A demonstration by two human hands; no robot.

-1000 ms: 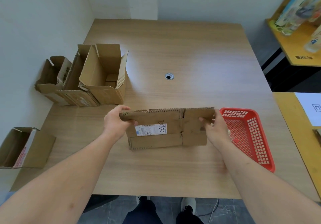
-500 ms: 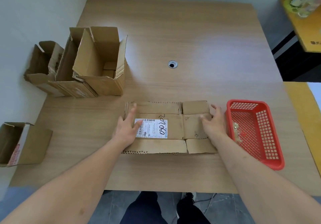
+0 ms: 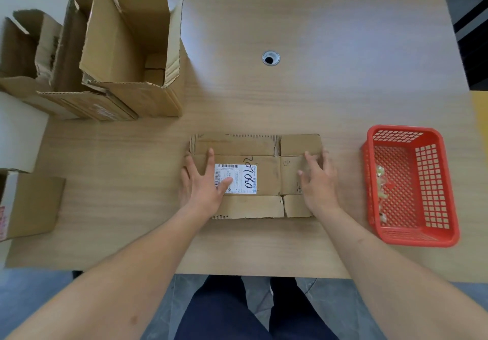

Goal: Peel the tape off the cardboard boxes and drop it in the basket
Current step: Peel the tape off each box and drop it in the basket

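Observation:
A flattened cardboard box (image 3: 266, 176) lies on the wooden table (image 3: 317, 97) in front of me, with a white shipping label (image 3: 241, 178) facing up. My left hand (image 3: 203, 184) presses flat on its left part, thumb on the label. My right hand (image 3: 318, 181) rests flat on its right part, fingers spread. To the right stands a red plastic basket (image 3: 443, 181) holding crumpled clear tape (image 3: 381, 184).
Three open cardboard boxes (image 3: 126, 49) stand bunched at the table's back left. Another box (image 3: 31, 202) sticks over the left edge. A round cable hole (image 3: 270, 58) sits mid-table. My legs show below the near edge.
A second ago both hands held the folded box upright by its ends; they laid it flat on the table and now press on it. The camera has tilted further down.

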